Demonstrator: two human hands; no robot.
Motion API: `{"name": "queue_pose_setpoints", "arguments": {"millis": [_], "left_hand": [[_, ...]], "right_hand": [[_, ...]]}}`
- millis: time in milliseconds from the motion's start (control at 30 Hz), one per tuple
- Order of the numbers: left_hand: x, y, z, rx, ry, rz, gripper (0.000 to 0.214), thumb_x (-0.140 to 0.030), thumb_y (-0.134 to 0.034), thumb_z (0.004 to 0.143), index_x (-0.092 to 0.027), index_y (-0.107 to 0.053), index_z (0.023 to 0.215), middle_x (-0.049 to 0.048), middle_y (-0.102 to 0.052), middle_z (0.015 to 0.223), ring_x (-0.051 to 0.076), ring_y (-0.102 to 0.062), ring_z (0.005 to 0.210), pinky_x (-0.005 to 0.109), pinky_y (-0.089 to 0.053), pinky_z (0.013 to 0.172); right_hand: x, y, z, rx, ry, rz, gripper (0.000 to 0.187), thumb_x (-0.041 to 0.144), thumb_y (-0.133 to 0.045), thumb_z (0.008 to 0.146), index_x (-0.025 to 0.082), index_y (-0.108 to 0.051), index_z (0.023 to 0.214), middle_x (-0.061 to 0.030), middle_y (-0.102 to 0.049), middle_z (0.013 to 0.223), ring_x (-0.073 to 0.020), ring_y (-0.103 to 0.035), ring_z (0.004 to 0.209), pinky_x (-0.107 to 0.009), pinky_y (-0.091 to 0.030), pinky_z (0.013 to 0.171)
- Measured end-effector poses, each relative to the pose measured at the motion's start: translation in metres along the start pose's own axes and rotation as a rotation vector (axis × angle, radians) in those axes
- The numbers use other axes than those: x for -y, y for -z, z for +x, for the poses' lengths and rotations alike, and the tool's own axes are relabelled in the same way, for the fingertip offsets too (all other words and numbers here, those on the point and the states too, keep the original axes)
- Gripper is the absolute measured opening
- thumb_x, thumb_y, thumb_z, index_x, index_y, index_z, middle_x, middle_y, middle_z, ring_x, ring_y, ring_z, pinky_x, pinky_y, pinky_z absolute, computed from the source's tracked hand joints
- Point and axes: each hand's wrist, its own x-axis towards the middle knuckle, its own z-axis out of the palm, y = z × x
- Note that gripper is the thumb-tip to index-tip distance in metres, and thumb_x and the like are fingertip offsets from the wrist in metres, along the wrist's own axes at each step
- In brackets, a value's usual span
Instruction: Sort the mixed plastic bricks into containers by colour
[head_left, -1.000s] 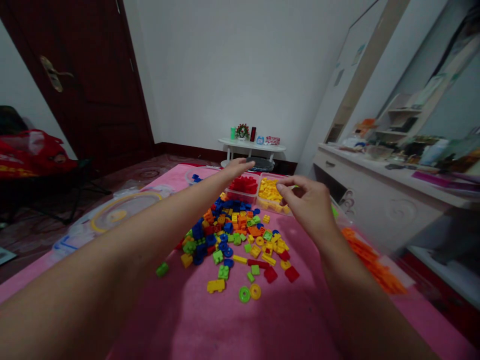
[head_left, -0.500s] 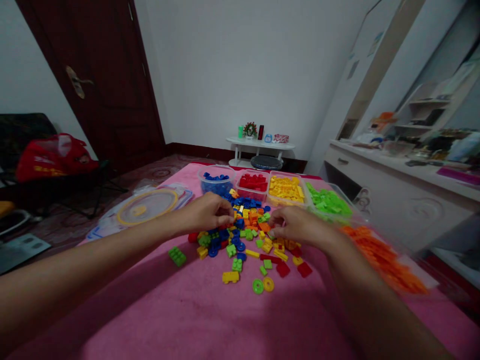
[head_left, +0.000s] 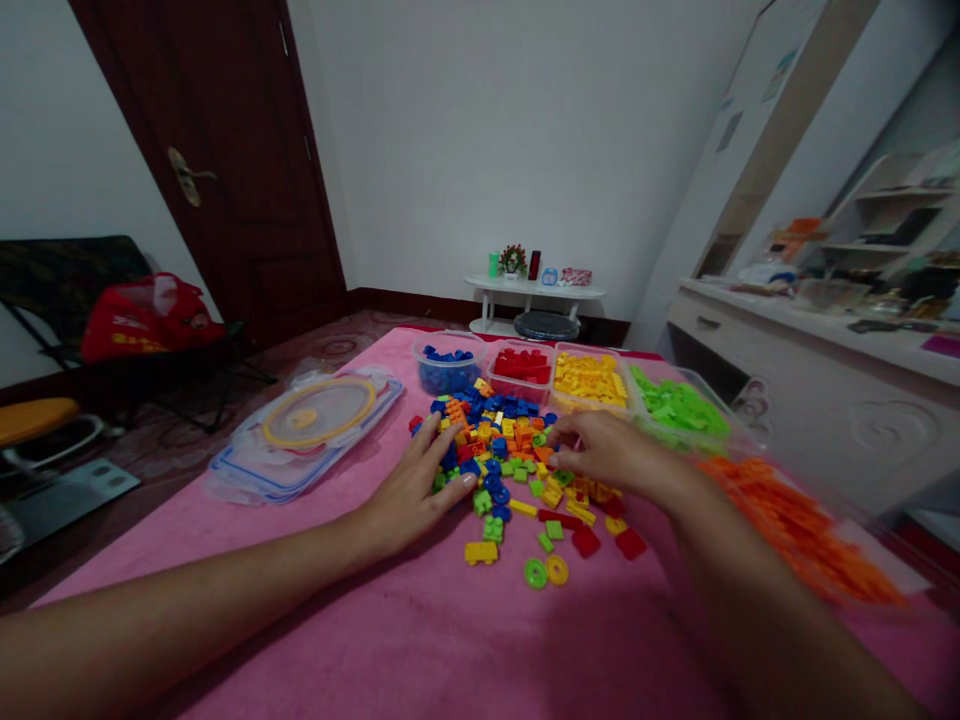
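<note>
Plastic blocks, blue, yellow, orange, green and red, show in the head view heaped between left hand, fingers spread, hiding some beneath, and right hand, fingers curled; its contents cannot be made out.

the left hand and right hand are bare, the left with slender fingers and a short nail on its thumb. the left forearm and right forearm are bare too, smooth, narrowing toward the wrists.
</note>
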Motion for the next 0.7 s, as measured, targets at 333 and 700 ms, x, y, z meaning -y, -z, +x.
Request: {"name": "queue_pose_setpoints", "arguments": {"millis": [333,700], "left_hand": [[-0.055,-0.015,0.018,-0.029,-0.175,-0.269,0.059,-0.048,-0.042,0.089,-0.021,-0.034,0.141,0.0082,-0.019,0.153,0.022,-0.016,0.141,0.041,-0.019,0.115],[-0.053,0.007,0.115,-0.082,-0.316,-0.052,0.024,-0.025,-0.054,0.081,-0.019,-0.071,0.097,0.0041,-0.071,0.098,0.019,-0.063,0.09,0.029,-0.046,0.08]], "right_hand": [[0.002,-0.002,-0.001,-0.05,0.062,0.018,0.017,0.028,-0.062,0.075,0.02,-0.071,0.087,-0.005,-0.068,0.081,-0.017,-0.059,0.07,-0.025,-0.038,0.06],[-0.013,-0.007,0.004,-0.192,0.041,0.096,0.016,0.026,-0.057,0.076,0.02,-0.07,0.083,-0.003,-0.069,0.078,-0.0168,-0.06,0.07,-0.025,-0.04,0.059]]}}
